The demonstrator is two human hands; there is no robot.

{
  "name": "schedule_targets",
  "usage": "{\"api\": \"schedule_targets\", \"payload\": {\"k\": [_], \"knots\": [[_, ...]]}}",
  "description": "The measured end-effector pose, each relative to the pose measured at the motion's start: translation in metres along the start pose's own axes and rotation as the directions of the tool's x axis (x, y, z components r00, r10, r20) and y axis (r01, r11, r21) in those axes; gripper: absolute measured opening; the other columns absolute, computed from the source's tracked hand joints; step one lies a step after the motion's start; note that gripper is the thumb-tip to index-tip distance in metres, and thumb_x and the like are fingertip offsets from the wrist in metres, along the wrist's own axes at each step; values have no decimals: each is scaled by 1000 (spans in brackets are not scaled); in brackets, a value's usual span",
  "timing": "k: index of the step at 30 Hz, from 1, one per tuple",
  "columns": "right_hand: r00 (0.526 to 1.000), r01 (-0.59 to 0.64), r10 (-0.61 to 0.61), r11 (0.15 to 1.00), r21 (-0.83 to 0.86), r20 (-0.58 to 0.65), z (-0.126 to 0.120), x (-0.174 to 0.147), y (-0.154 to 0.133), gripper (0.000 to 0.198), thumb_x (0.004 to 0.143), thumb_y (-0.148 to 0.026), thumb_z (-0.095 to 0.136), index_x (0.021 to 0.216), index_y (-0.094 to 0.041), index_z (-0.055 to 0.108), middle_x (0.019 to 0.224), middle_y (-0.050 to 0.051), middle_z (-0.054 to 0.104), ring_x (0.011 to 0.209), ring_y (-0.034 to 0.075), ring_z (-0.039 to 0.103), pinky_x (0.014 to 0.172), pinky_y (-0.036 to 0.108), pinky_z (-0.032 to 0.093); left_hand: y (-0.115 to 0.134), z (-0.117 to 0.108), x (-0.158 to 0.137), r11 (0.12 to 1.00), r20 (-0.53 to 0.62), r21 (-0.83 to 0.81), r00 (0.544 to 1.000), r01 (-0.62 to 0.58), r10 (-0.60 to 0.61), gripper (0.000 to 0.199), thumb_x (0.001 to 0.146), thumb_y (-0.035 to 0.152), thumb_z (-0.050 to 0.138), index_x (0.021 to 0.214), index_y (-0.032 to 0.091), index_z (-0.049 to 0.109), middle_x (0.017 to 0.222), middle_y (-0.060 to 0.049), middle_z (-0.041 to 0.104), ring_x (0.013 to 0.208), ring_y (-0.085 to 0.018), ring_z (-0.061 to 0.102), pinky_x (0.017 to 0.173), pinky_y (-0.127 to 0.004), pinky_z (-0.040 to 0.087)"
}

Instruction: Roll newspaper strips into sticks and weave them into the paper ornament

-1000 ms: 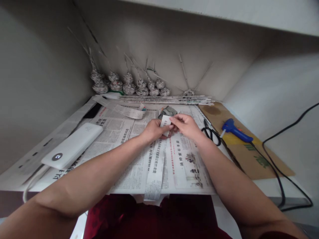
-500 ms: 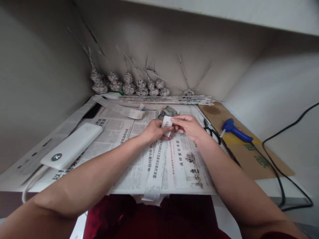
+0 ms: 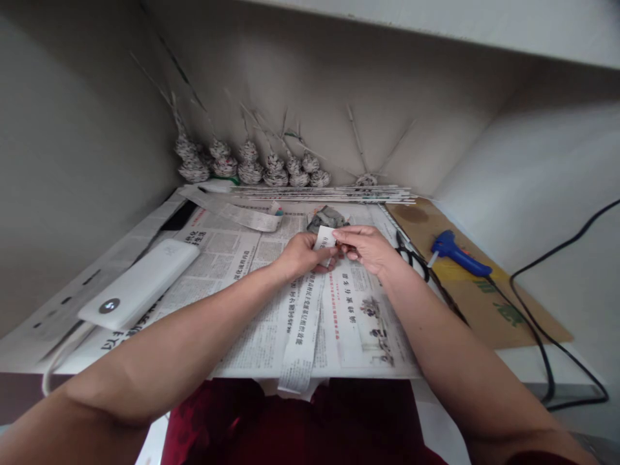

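A newspaper strip [image 3: 303, 323] runs from between my hands toward me and hangs over the table's front edge. Its far end stands up, white with some print, between my fingers. My left hand [image 3: 304, 254] pinches the strip from the left, thumb on top. My right hand [image 3: 364, 247] pinches the same end at its upper right corner, thumb and fingers close together. Printed newspaper sheets [image 3: 242, 284] lie under both hands. Just beyond my fingertips sits a crumpled dark grey bundle [image 3: 328, 218]; I cannot make out what it is.
Gourd-shaped paper weavings [image 3: 249, 165] stand along the back wall, behind a row of thin paper rods [image 3: 324, 194]. A blue glue gun [image 3: 460, 253] rests on cardboard [image 3: 527, 323], with black scissors [image 3: 411, 255] beside it. At left lies a white power bank [image 3: 140, 284]; another paper strip [image 3: 232, 212] curls behind.
The strip's near end has shifted slightly at the table edge. Both hands keep almost the same place and the same pinch.
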State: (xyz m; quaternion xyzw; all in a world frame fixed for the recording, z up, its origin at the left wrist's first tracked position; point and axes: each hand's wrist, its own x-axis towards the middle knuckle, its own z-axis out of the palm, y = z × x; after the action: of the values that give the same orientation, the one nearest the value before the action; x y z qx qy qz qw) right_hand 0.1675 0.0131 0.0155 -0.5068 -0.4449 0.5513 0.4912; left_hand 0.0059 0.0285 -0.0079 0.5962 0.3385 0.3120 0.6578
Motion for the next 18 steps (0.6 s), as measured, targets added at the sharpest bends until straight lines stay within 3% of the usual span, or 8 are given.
{"api": "schedule_targets", "payload": {"k": [10,18], "knots": [[996,-49,46,998,30,76,-4,-1,0,30,55,-32,81,75,-12,69,56,1,57,47,7,47,35,17,25,3,0,-2,999,-11,35,1000,-13,13,31,72,40,68,86,13,64,74,-6,67,67,-15,63,57,-26,54],[999,12,-10,999,35,-32,2,0,1,34,49,-32,84,71,-12,70,56,-1,55,45,5,43,33,16,23,3,1,-1,1000,-33,19,999,12,-11,32,72,39,69,86,11,63,76,-8,66,68,-16,64,58,-28,55]]}}
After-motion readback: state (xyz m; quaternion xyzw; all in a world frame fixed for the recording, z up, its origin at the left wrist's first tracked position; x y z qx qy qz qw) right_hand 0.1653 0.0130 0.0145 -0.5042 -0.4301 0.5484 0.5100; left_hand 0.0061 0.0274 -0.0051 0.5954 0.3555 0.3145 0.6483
